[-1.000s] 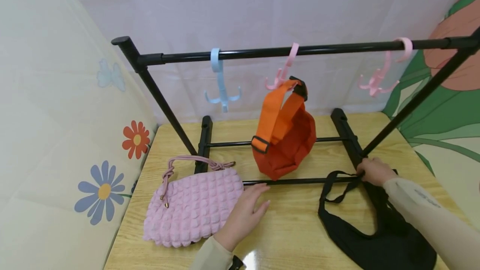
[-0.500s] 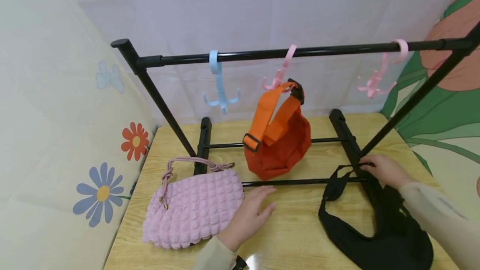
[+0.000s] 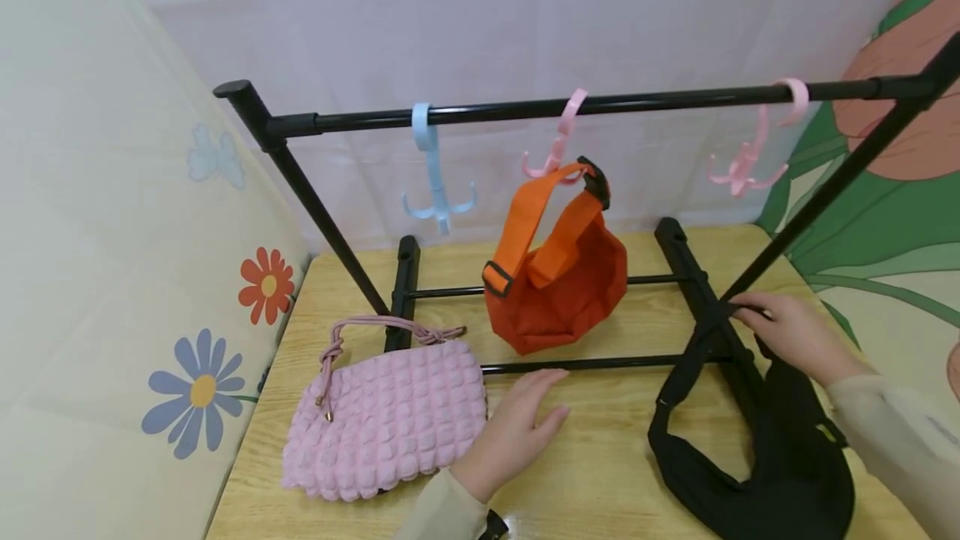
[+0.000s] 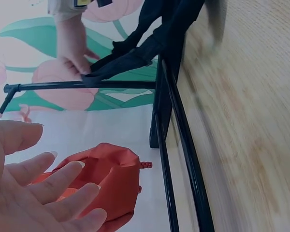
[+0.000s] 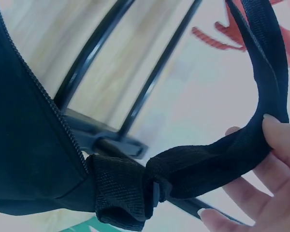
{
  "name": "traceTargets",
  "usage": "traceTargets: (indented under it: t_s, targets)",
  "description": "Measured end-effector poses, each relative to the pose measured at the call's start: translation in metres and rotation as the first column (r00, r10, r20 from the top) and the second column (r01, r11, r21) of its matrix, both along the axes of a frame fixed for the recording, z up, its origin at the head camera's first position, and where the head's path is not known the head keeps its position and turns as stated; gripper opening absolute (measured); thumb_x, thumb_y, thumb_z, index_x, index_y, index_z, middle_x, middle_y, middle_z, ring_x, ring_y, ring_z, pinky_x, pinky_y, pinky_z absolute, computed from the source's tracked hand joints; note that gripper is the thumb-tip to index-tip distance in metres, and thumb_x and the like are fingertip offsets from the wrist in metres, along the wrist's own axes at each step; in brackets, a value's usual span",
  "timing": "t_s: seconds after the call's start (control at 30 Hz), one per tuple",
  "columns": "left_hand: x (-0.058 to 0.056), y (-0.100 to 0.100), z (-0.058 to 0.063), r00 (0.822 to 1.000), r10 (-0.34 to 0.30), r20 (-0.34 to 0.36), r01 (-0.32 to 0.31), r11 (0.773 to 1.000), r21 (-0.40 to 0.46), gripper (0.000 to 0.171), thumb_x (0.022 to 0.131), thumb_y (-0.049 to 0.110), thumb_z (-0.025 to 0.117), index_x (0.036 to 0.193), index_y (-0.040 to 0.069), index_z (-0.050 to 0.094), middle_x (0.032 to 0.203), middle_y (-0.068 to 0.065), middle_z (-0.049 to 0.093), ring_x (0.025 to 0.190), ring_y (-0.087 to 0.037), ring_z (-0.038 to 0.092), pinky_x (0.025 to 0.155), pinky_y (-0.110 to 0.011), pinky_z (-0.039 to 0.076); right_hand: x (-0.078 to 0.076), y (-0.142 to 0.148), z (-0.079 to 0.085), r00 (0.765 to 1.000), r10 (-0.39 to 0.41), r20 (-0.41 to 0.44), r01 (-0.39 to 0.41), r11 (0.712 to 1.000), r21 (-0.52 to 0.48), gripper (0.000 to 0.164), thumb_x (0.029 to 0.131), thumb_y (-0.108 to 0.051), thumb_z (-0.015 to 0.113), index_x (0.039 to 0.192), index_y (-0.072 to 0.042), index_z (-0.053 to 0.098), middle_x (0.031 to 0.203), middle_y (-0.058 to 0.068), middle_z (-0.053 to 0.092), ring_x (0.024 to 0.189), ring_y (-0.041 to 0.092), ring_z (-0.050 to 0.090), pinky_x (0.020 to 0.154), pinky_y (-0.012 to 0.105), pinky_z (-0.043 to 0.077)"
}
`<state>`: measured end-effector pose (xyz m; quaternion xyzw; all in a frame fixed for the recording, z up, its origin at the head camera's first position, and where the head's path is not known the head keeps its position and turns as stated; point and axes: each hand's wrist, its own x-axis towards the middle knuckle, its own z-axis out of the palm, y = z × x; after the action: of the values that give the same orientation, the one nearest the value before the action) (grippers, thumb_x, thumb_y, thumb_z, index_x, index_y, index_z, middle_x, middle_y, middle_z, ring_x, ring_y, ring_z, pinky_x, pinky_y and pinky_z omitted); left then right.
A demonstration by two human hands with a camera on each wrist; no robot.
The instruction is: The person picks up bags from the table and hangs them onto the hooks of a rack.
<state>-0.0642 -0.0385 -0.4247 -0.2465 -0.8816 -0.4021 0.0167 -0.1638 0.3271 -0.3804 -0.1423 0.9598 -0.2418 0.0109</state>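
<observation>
At the right of the table a black fabric bag (image 3: pixel 795 473) lies partly over the rack's foot, its strap (image 5: pixel 212 164) lifted. My right hand (image 3: pixel 798 336) pinches that strap between thumb and fingers, as the right wrist view shows closely. My left hand (image 3: pixel 513 432) hovers beside a pink quilted handbag (image 3: pixel 390 419), fingers extended and holding nothing; the left wrist view shows the spread fingers (image 4: pixel 63 186). From the middle pink hook (image 3: pixel 555 152) an orange bag (image 3: pixel 558 298) hangs by its strap.
A black rack (image 3: pixel 630 102) spans the table, with low crossbars (image 3: pixel 585 364) behind my hands. On its top bar hang a blue hook (image 3: pixel 435 182) at left and another pink hook (image 3: pixel 744 165) at right. Cloth walls stand behind and at the sides.
My right hand has raised the black strap and moved it slightly up and right, stretching the bag's loop. My left hand has drifted a little to the right. The orange bag swung slightly leftward.
</observation>
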Motion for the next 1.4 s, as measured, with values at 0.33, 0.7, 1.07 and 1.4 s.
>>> traceTargets:
  t_s: [0.33, 0.7, 1.07, 1.4]
  targets:
    - [0.004, 0.008, 0.0, 0.999, -0.015, -0.043, 0.015, 1.0, -0.006, 0.041, 0.098, 0.018, 0.059, 0.136, 0.004, 0.053, 0.132, -0.012, 0.057, 0.124, -0.025, 0.052, 0.105, -0.036, 0.041, 0.021, -0.013, 0.022, 0.977, -0.006, -0.212, 0.0, 1.0, -0.028, 0.019, 0.097, -0.004, 0.058, 0.109, 0.006, 0.067, 0.094, 0.026, 0.067, 0.054, 0.007, 0.046, 0.053, 0.029, 0.037]
    - [0.004, 0.022, 0.006, 0.998, -0.057, -0.022, 0.056, 0.998, -0.021, 0.046, 0.101, 0.03, 0.054, 0.14, 0.008, 0.049, 0.136, -0.009, 0.055, 0.127, -0.021, 0.05, 0.105, -0.033, 0.04, 0.036, -0.027, 0.043, 0.963, -0.001, -0.27, -0.012, 0.999, -0.045, 0.017, 0.095, -0.001, 0.06, 0.11, 0.004, 0.067, 0.105, 0.03, 0.064, 0.094, 0.046, 0.058, 0.07, 0.05, 0.045]
    - [0.001, 0.036, 0.019, 0.992, -0.111, 0.065, 0.113, 0.993, -0.025, 0.054, 0.101, 0.039, 0.051, 0.146, 0.01, 0.042, 0.145, -0.006, 0.047, 0.133, -0.018, 0.043, 0.108, -0.033, 0.037, 0.048, -0.035, 0.058, 0.925, -0.031, -0.379, 0.004, 0.997, -0.072, 0.018, 0.091, 0.0, 0.064, 0.109, -0.001, 0.069, 0.103, 0.023, 0.066, 0.09, -0.016, 0.042, 0.064, 0.014, 0.038]
    - [-0.003, 0.043, 0.022, 0.983, -0.112, 0.147, 0.119, 0.992, -0.035, 0.064, 0.1, 0.042, 0.052, 0.152, 0.011, 0.031, 0.153, -0.005, 0.036, 0.139, -0.019, 0.035, 0.111, -0.035, 0.033, 0.055, -0.051, 0.065, 0.908, -0.044, -0.416, -0.041, 0.981, -0.192, 0.02, 0.092, 0.002, 0.062, 0.11, -0.004, 0.069, 0.111, -0.044, 0.041, 0.064, -0.013, 0.042, 0.052, 0.009, 0.033]
